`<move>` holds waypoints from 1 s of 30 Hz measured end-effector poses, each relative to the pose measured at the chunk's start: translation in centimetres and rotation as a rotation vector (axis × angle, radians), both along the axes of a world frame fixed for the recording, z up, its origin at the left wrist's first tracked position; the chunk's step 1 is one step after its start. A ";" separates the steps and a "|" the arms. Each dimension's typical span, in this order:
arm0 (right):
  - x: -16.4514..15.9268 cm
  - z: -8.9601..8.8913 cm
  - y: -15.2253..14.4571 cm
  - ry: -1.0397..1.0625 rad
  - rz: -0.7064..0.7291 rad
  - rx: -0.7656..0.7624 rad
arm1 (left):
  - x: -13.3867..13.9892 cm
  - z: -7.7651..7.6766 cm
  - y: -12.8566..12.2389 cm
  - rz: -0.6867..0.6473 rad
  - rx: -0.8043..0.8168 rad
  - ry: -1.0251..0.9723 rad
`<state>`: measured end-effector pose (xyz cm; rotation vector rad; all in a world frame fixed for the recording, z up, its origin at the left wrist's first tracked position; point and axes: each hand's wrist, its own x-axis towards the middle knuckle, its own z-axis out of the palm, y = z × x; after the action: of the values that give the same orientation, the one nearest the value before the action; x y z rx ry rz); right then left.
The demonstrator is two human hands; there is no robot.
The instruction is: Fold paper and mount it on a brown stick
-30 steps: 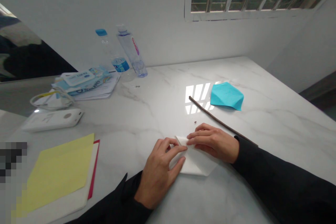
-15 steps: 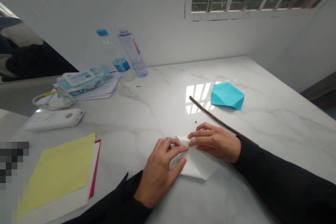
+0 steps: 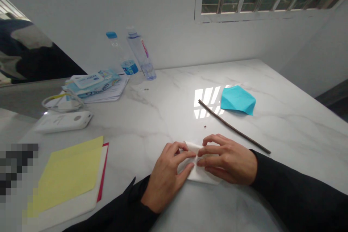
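Note:
A folded sheet of white paper lies on the marble-patterned table under both of my hands. My left hand holds the paper's left side down, its thumb and fingertips pressing on it. From the right, my right hand reaches over the paper with fingers stretched and a little apart, fingertips at its middle close to the left fingertips. The hands hide much of the paper's outline and folds. Beyond the right hand lies a thin brown stick. Past the stick is a creased turquoise piece of paper.
To the left, yellow paper lies on white and red sheets. Behind it are a white power bank, a cable and a wet wipes pack on papers. Two plastic bottles stand by the wall. A tiny dark crumb lies mid-table.
My right hand has slid down and slightly right across the paper, its fingers more spread. My left hand stays in place on the paper. The whole view has shifted slightly.

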<state>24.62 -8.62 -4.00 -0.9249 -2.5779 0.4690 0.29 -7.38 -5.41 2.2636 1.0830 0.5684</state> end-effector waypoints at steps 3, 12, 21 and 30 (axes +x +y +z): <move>-0.3 -0.1 -0.1 -0.014 0.010 -0.003 | 0.1 -0.1 0.0 0.000 -0.003 -0.001; -0.4 -0.3 -0.1 -0.035 0.011 -0.039 | -1.6 1.2 1.1 0.130 0.192 0.095; -0.5 -0.4 -0.1 -0.001 -0.004 -0.094 | -4.0 0.8 -1.0 0.242 0.291 0.328; -0.4 -0.1 -0.1 -0.013 -0.019 -0.082 | -3.4 -0.7 -3.8 0.393 0.385 0.368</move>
<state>24.19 -8.72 -4.12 -0.9826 -2.5760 0.5690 -3.14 -11.21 -6.08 2.5638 1.7544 0.5639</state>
